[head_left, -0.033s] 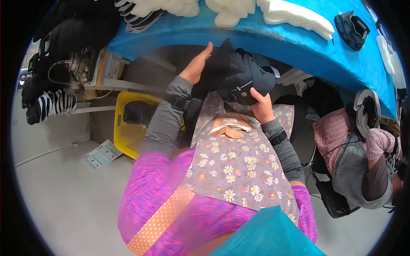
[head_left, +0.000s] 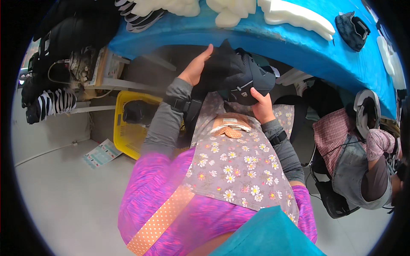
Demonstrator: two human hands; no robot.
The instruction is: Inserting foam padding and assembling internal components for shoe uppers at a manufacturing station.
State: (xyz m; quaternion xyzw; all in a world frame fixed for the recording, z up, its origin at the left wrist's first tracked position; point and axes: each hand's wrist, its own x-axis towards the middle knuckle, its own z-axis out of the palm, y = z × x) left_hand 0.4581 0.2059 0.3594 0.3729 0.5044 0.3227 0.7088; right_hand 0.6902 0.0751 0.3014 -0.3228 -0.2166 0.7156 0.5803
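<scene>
Between my hands, under the front edge of the table, is a bundle of black shoe uppers (head_left: 243, 79) with mesh patches and a small pale mark. My left hand (head_left: 196, 68) is against its left side, thumb stretched away from me, the other fingers hidden behind the dark material. On the near right corner my right hand (head_left: 262, 104) grips the bundle, its thumb on top and its fingers underneath, out of sight. Below them a flowered grey apron (head_left: 239, 170) covers my lap, with a brown bow-shaped patch (head_left: 232, 127) on it.
Ahead runs a blue-covered table (head_left: 213, 40) bearing white foam pieces (head_left: 294, 17) and a dark shoe upper (head_left: 352, 30). A yellow basket (head_left: 121, 128) with a black item stands left. A printed sheet (head_left: 102, 154) lies on the floor. Another person's denim-clad leg (head_left: 348, 175) is at right.
</scene>
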